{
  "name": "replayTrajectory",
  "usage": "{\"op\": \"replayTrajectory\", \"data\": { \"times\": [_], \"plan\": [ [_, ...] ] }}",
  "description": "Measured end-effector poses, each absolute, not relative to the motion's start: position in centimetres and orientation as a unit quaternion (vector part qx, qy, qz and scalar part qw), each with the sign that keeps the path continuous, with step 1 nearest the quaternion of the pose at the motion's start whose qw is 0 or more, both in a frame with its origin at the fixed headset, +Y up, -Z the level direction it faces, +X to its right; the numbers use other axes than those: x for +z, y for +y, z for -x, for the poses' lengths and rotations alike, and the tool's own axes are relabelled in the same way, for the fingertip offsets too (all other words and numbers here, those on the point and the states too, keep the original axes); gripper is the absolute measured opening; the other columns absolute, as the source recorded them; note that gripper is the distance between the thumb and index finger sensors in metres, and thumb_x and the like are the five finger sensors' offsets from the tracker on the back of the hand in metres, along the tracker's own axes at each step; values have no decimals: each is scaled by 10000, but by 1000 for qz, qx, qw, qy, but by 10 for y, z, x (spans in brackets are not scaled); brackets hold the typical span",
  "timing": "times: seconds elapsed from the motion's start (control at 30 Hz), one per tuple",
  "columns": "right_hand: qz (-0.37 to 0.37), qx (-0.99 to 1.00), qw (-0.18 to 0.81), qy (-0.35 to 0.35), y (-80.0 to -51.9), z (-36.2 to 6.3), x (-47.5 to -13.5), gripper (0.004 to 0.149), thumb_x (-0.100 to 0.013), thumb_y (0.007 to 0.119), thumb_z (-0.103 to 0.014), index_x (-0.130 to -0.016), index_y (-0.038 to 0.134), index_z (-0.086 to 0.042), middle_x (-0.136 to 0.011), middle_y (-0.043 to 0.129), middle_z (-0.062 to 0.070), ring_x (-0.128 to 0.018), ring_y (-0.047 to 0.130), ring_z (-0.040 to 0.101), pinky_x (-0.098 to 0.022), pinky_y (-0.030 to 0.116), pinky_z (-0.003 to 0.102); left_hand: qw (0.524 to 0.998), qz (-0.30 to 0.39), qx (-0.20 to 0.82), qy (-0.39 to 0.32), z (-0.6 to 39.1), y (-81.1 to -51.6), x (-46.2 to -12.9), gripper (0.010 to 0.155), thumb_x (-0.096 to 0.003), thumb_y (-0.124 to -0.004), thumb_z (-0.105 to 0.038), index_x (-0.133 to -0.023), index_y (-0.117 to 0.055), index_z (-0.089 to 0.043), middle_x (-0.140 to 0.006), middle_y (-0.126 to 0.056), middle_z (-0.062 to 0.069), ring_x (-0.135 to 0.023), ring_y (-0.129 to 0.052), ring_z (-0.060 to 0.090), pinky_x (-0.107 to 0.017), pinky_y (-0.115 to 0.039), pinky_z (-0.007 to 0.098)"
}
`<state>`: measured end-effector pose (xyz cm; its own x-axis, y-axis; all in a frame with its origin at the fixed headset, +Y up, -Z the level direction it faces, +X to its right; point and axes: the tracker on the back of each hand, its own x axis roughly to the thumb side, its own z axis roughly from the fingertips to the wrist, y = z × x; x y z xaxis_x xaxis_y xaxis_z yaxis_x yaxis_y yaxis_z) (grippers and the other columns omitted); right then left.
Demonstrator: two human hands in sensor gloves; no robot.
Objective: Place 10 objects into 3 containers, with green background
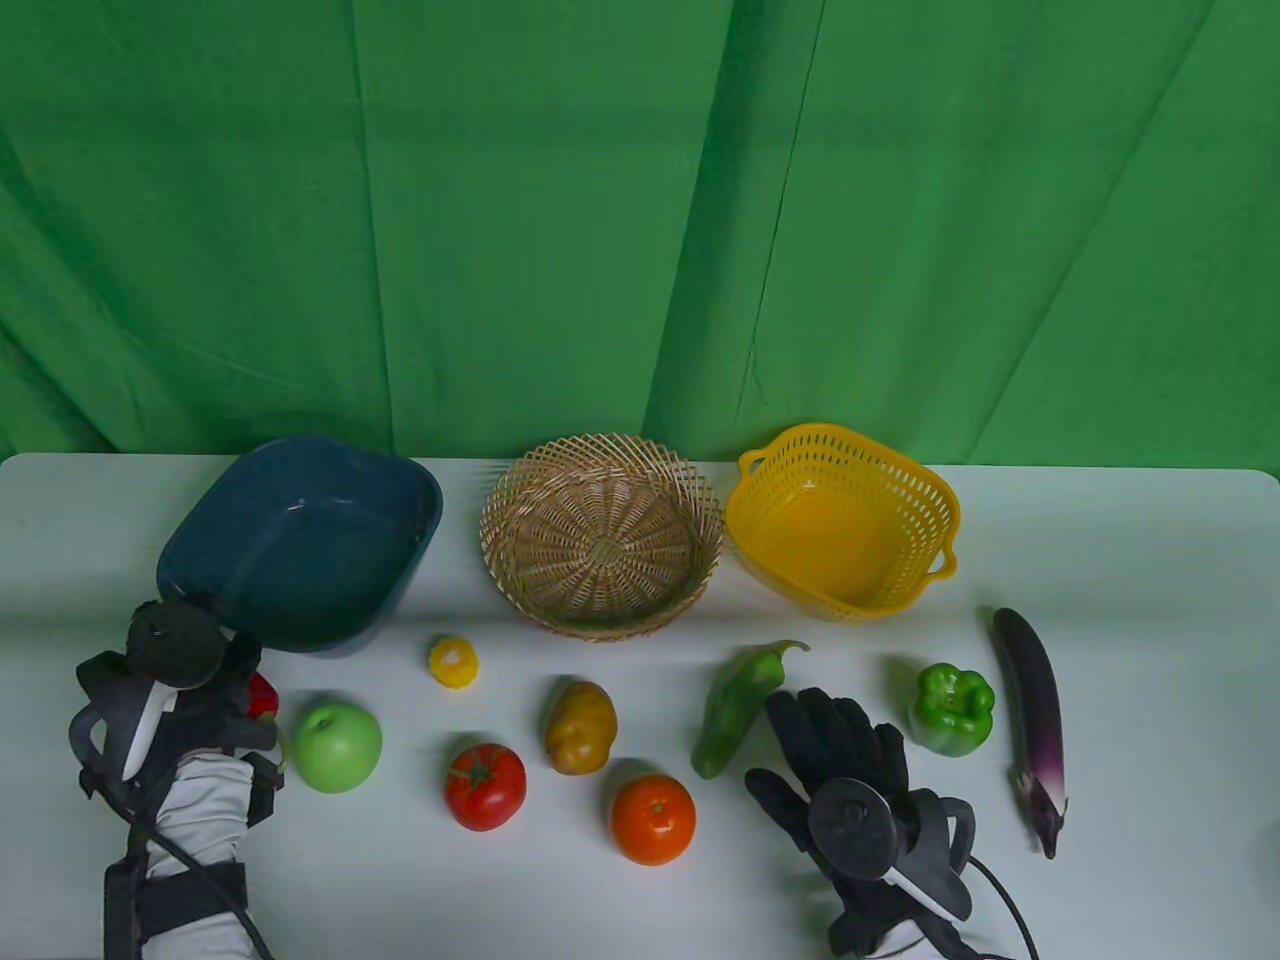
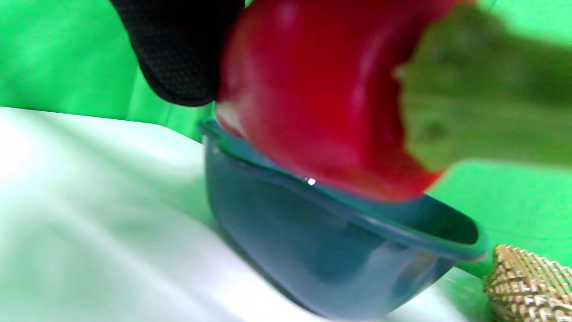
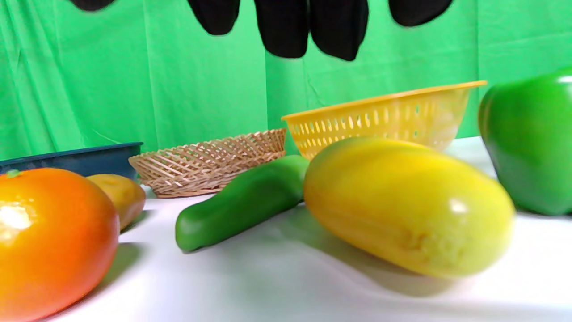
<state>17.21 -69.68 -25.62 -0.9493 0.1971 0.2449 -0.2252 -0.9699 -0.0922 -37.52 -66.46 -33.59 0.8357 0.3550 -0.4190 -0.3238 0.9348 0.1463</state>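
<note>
Hands sit at the near table edge, one at each side. Left hand (image 1: 185,700) grips a red fruit (image 1: 262,695) with a green stalk end; in the left wrist view the fruit (image 2: 321,94) fills the frame under a gloved finger (image 2: 178,49), raised just in front of the dark teal bowl (image 2: 339,250) rim. Whether fruit and rim touch cannot be told. Right hand (image 1: 835,775) is palm down, fingers spread and loose, grasping nothing; its fingertips (image 3: 308,27) hang above a yellow-green oblong fruit (image 3: 406,205) lying on the white table (image 1: 1150,700), which is hidden beneath the hand in the table view. Just right of the left hand: green apple (image 1: 337,746). Between the hands, nearest first: orange (image 1: 654,819), tomato (image 1: 485,786), potato (image 1: 580,726), small yellow ribbed piece (image 1: 454,662). Long green pepper (image 1: 738,705) lies just left of the right hand's fingers. Green bell pepper (image 1: 951,708) stands just right of them. Purple eggplant (image 1: 1033,722) lies further right, lengthwise, stem end toward the near edge. Beyond all of these, three containers in a row: teal bowl (image 1: 300,545) directly ahead of the left hand, tilted; woven wicker basket (image 1: 602,533) in the middle; yellow perforated basket (image 1: 842,518) ahead of the right hand. All three hold nothing visible. Green cloth backdrop (image 1: 640,220) hangs behind the far table edge.
</note>
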Motion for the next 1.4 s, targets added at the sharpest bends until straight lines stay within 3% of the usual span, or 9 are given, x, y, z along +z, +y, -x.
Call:
{"op": "replayTrajectory", "data": {
  "times": [0.33,0.77,1.03,1.4],
  "plan": [
    [-111,988,92,-61,-695,-171,-256,725,-560,526,-652,-1173,396,-289,-1235,500,157,-1094,512,481,-773,396,718,961,-28,176,210,364,-649,-391,696,-550,-765,-421,-1150,-523,-166,-1155,-433,330,-916,-815,448,-571,-869,389],
    [-123,988,80,-55,-696,-162,-254,722,-560,526,-652,-1172,398,-292,-1235,501,157,-1094,513,480,-772,396,719,952,-3,197,236,353,-668,-426,701,-564,-741,-437,-1165,-473,-195,-1170,-383,308,-949,-782,430,-604,-846,378],
    [-125,987,85,-54,-696,-162,-254,722,-560,526,-651,-1172,397,-292,-1236,499,156,-1093,515,479,-773,396,718,955,-15,199,218,350,-665,-418,717,-580,-654,-543,-1191,-437,-235,-1209,-330,272,-1056,-639,480,-657,-719,568],
    [-138,985,93,-53,-696,-158,-253,724,-560,527,-651,-1173,398,-289,-1235,502,155,-1093,516,479,-773,397,717,974,-52,166,144,335,-646,-369,677,-593,-599,-562,-1184,-490,-252,-1217,-459,234,-1055,-657,477,-651,-702,595]
  ]
}}
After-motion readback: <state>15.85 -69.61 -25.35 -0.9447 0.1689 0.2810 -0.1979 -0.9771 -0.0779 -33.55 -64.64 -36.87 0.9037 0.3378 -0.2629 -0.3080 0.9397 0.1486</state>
